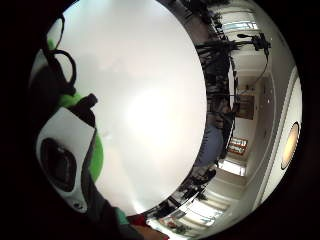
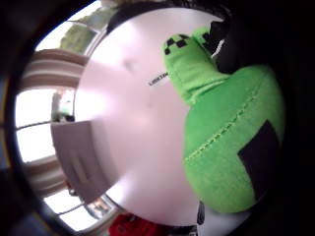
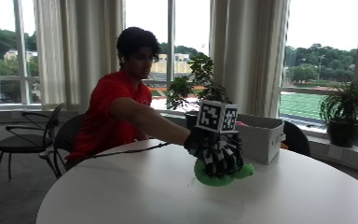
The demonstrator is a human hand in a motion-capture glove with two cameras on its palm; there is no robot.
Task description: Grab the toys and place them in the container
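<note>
Outside view: a seated person in a red shirt reaches the gloved right hand out over the round white table; the fingers curl down around a green plush toy, which bulges out beneath the hand and sits at or just above the tabletop. Whether it touches the surface cannot be told. A grey container stands on the table just behind the hand, with something pink showing at its rim. Little finger side palm view: only slivers of the green toy appear beside the glove's straps, with the white tabletop spread beyond. Thumb side palm view: the toy, bright green with black square patches and a stitched seam, fills the space next to the palm, over the tabletop.
</note>
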